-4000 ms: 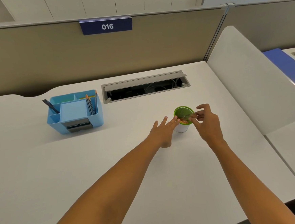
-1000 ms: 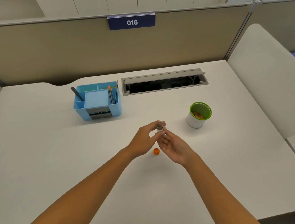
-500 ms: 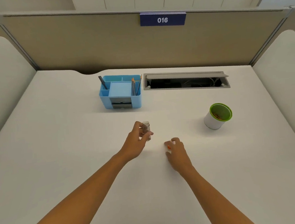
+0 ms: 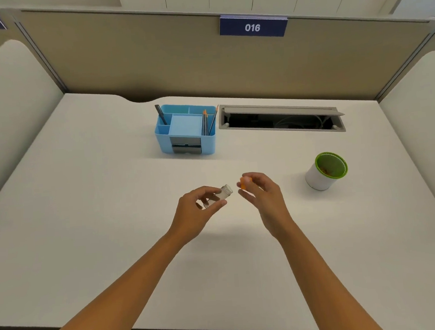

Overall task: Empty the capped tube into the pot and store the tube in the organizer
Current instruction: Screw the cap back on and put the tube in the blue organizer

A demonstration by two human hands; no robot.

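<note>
White desk [image 4: 86, 227], smooth and matte. At back centre, blue plastic organizer [image 4: 186, 130] with pencils [image 4: 209, 118] and a dark pen [image 4: 161, 114]; beside it, open grey cable tray [image 4: 281, 119]. At right, white pot [image 4: 325, 172] with green rim, well apart from both hands. Nothing between hands and organizer. Left hand [image 4: 196, 213] pinching clear, uncapped tube [image 4: 220, 194], tilted with mouth toward right. Right hand [image 4: 261, 192] pinching orange cap [image 4: 244, 183] just beside tube mouth, lifted off desk since half a second ago.
</note>
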